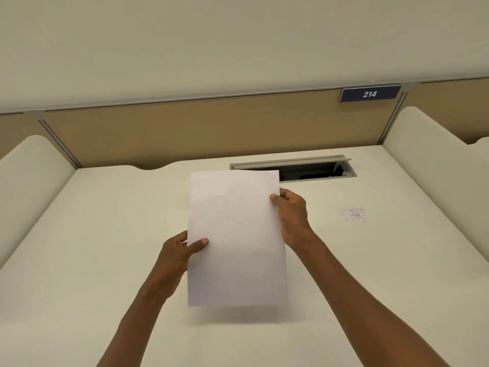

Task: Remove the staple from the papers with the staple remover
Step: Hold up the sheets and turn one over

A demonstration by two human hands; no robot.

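White rectangular paper sheets (pixel 236 238) held up off the pale desk surface (pixel 79 234), long axis running 12-to-6, roughly upright and facing the camera. Left hand (pixel 177 256) pinches the left edge at about 8 o'clock on the sheet, thumb on the front. Right hand (pixel 291 215) pinches the right edge at about 2 o'clock, thumb tip on the front. Faint mark near the top-right corner, just above the right hand, may be the staple; too small to confirm. Right hand is nearer to it. No staple remover in view. Small scatter of loose grey bits (pixel 351 213) lies on the desk at 3 o'clock from the papers, well apart. Open grey cable tray (pixel 317 170) sits at 12–1 o'clock behind the top edge.
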